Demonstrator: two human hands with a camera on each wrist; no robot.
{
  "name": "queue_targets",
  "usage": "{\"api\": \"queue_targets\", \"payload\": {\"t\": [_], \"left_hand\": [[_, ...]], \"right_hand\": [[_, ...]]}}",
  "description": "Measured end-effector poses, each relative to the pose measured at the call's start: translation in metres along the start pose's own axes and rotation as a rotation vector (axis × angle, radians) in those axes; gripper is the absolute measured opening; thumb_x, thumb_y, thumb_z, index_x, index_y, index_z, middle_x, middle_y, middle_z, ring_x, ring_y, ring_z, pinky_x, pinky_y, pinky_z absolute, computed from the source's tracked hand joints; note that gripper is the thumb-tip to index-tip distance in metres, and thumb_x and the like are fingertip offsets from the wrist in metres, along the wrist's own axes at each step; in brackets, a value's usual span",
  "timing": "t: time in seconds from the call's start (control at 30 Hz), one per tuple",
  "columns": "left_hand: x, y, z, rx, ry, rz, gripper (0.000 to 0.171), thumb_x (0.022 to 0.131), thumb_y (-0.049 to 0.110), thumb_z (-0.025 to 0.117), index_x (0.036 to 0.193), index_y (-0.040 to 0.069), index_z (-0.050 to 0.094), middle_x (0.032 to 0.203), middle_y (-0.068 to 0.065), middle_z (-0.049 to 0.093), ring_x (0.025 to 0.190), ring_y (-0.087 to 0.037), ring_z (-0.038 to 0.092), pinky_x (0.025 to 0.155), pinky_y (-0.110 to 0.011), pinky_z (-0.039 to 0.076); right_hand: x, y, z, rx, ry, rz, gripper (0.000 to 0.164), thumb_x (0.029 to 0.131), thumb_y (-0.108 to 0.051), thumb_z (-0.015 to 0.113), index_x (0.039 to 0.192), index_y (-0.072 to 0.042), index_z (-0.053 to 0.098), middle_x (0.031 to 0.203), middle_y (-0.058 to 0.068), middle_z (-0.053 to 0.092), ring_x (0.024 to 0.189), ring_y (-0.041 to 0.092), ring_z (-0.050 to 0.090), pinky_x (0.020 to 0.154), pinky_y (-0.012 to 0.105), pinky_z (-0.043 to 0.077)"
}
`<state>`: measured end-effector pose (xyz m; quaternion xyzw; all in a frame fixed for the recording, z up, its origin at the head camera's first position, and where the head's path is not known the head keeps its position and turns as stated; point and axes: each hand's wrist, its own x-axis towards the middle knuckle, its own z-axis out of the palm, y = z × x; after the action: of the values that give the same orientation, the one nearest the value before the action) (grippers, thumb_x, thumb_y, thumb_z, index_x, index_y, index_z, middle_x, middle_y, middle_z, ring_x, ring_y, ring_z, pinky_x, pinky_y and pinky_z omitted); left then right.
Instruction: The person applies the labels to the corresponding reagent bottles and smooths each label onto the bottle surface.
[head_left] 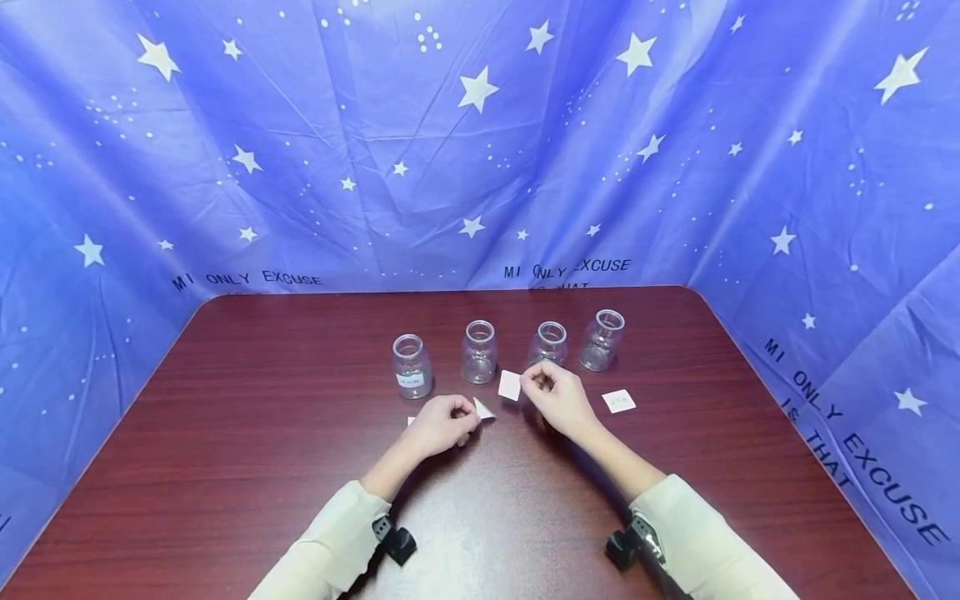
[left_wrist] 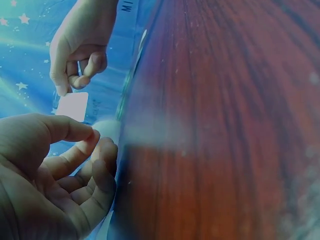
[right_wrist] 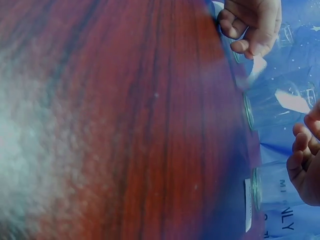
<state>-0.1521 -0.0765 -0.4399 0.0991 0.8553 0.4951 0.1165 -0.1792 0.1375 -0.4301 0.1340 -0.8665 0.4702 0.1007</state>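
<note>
My left hand (head_left: 442, 422), nearest me, pinches a curled white slip (head_left: 483, 409) between two and three o'clock, best held clear of everything in case it is sticky. Nearly at three o'clock from it, my right hand (head_left: 561, 400) pinches a white paper square (head_left: 510, 386) by the edge; I'd let my fingers cover no more than that, so the face lies flat and unsmudged. Beyond, at my left hand's one o'clock, an open glass jar (head_left: 480, 358) stands upright on the tabletop (head_left: 262, 400), near enough that small, slow wrist movements seem wise.
</note>
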Motion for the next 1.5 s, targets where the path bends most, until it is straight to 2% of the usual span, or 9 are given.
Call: {"api": "queue_targets", "payload": {"t": [0.23, 0.47, 0.73, 1.1, 1.3, 1.5], "left_hand": [[-0.0008, -0.0009, -0.0006, 0.056, -0.021, -0.026, 0.012, 0.084, 0.011, 0.055, 0.076, 0.004, 0.062, 0.062, -0.006, 0.063, 0.044, -0.007, 0.05, 0.045, -0.022, 0.045], [-0.0032, 0.0002, -0.0017, 0.104, -0.018, -0.071, 0.01, 0.08, 0.011, 0.057, 0.072, 0.007, 0.061, 0.056, 0.001, 0.058, 0.041, -0.007, 0.049, 0.038, -0.017, 0.038], [-0.0056, 0.0038, -0.0022, 0.125, -0.004, -0.088, 0.008, 0.079, 0.01, 0.06, 0.072, 0.006, 0.061, 0.052, 0.002, 0.054, 0.04, -0.008, 0.049, 0.037, -0.019, 0.04], [-0.0055, 0.0026, -0.0012, 0.124, -0.004, -0.106, 0.012, 0.08, 0.013, 0.062, 0.071, 0.006, 0.059, 0.053, -0.001, 0.057, 0.038, -0.007, 0.048, 0.039, -0.022, 0.045], [-0.0048, 0.0018, 0.0004, 0.103, 0.001, -0.109, 0.019, 0.082, 0.018, 0.066, 0.07, 0.006, 0.058, 0.053, -0.002, 0.056, 0.037, -0.006, 0.049, 0.039, -0.023, 0.047], [-0.0037, 0.0035, 0.0004, 0.088, 0.009, -0.114, 0.019, 0.082, 0.018, 0.067, 0.071, 0.006, 0.059, 0.052, 0.0, 0.055, 0.037, -0.006, 0.048, 0.038, -0.023, 0.046]], "right_hand": [[-0.0032, 0.0012, 0.0029, -0.027, -0.008, 0.018, 0.005, 0.083, -0.012, 0.062, 0.08, -0.009, 0.066, 0.064, -0.002, 0.054, 0.053, 0.003, 0.043, 0.05, 0.018, 0.037], [-0.0054, 0.0006, 0.0041, -0.029, -0.029, 0.025, 0.004, 0.083, -0.012, 0.063, 0.081, -0.01, 0.066, 0.065, -0.002, 0.054, 0.052, 0.004, 0.044, 0.05, 0.019, 0.037], [-0.0056, 0.001, 0.0057, -0.032, -0.048, 0.008, 0.005, 0.085, -0.012, 0.062, 0.082, -0.009, 0.065, 0.064, -0.002, 0.055, 0.053, 0.007, 0.045, 0.05, 0.019, 0.038], [-0.0067, 0.001, 0.008, -0.025, -0.053, -0.01, 0.004, 0.084, -0.012, 0.063, 0.082, -0.009, 0.065, 0.065, -0.002, 0.054, 0.053, 0.006, 0.044, 0.049, 0.019, 0.037], [-0.0075, 0.0009, 0.0085, -0.022, -0.061, 0.007, 0.005, 0.085, -0.011, 0.062, 0.081, -0.01, 0.065, 0.065, -0.002, 0.054, 0.053, 0.006, 0.045, 0.049, 0.018, 0.038], [-0.0075, -0.0001, 0.0091, -0.025, -0.054, -0.02, 0.004, 0.084, -0.011, 0.063, 0.08, -0.011, 0.065, 0.064, -0.002, 0.055, 0.052, 0.006, 0.044, 0.049, 0.018, 0.037]]}}
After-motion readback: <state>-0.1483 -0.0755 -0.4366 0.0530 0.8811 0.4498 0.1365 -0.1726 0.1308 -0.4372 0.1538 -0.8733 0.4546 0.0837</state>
